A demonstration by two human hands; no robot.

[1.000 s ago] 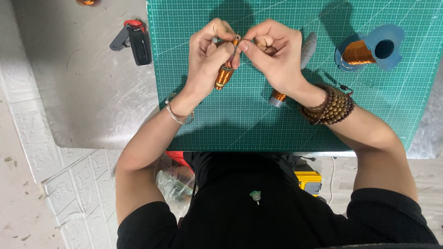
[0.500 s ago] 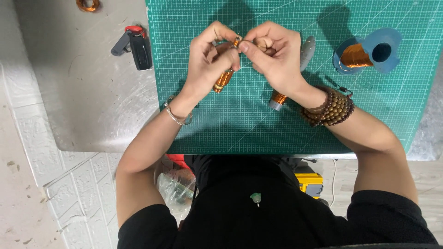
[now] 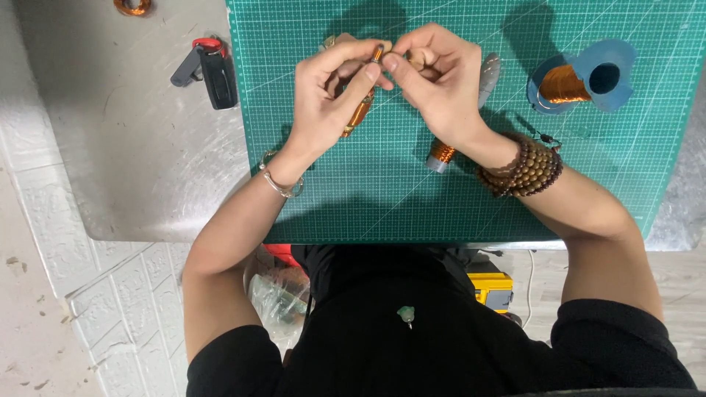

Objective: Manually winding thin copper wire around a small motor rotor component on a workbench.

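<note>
**Black top, bare forearms, beads and a bangle**

The person wears a black top with short sleeves [image 3: 220, 364] that end above the elbows, so both forearms are bare. A small pale green pendant [image 3: 406, 315] sits on the chest. On the left wrist is a thin silver bangle [image 3: 279, 182]. The right wrist carries a brown bead bracelet [image 3: 523, 170] wound round in several rows. Both hands are bare.

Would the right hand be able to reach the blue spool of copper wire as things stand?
Probably yes: the blue spool lies on the green mat beside the right hand, nothing between, though that hand is pinching something.
</note>
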